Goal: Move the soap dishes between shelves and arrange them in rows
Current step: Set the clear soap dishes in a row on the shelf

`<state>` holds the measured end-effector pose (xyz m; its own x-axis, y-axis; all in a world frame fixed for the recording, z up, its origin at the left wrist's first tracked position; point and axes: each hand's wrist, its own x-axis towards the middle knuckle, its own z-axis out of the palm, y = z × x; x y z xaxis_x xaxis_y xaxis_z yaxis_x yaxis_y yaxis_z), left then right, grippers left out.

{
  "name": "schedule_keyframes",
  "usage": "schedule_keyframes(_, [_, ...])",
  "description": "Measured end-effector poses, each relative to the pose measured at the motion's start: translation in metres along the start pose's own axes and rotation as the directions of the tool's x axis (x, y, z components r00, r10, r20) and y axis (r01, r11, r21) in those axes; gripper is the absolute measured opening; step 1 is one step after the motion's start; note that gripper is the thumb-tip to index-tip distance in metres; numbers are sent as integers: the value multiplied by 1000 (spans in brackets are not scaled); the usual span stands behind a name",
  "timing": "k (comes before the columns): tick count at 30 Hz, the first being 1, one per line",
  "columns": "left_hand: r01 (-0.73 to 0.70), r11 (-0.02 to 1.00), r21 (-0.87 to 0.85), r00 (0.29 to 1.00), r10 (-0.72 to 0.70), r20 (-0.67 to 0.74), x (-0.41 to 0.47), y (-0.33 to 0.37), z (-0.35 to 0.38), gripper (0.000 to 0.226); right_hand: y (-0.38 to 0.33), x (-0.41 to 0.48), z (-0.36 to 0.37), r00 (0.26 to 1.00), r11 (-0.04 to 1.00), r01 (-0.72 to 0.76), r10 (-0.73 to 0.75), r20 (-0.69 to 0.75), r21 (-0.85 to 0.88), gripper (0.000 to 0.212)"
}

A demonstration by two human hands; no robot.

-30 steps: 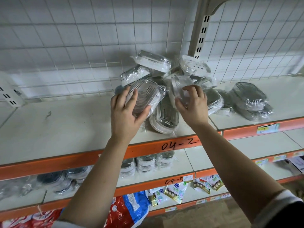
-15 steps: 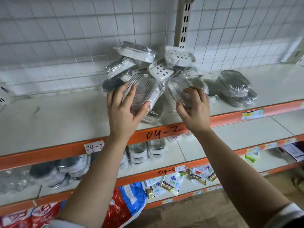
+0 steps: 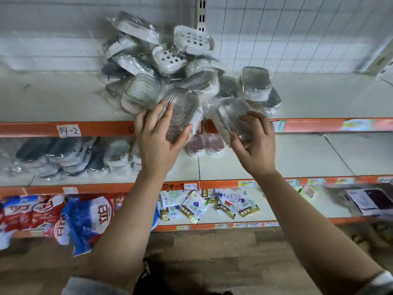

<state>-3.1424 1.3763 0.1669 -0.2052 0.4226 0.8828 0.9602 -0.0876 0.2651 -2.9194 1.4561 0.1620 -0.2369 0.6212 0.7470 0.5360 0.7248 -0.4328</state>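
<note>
Left hand (image 3: 157, 141) gripping soap dish (image 3: 180, 111), orange-edged shelf (image 3: 63, 103)

one view only, worn on the person's head, facing a shelving unit straight on and tilted down. it sits close: the top shelf (image 3: 63, 99) fills the upper frame, lower shelves run beneath, the floor (image 3: 202, 252) shows at the bottom, and both forearms reach in from below.

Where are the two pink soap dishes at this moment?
In the head view, the two pink soap dishes stand side by side on the middle shelf, between the left hand and the right hand.
</note>
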Motion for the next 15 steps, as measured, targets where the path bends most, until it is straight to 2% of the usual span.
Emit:
schedule_keyframes(5, [63, 998, -3, 998, -63, -1, -52, 58, 4, 54, 37, -52, -38, 999, 999, -33, 32, 43, 24, 40])
schedule_keyframes(11, [129, 991, 30, 972, -133, 195, -106, 86, 35, 60, 89, -92, -49, 968, 979, -202, 196, 157, 20, 44])
schedule_keyframes(15, [158, 987, 35, 947, -162, 279, -127, 97, 64, 59, 126, -108, -44, 944, 965, -263, 262, 199, -20, 45])
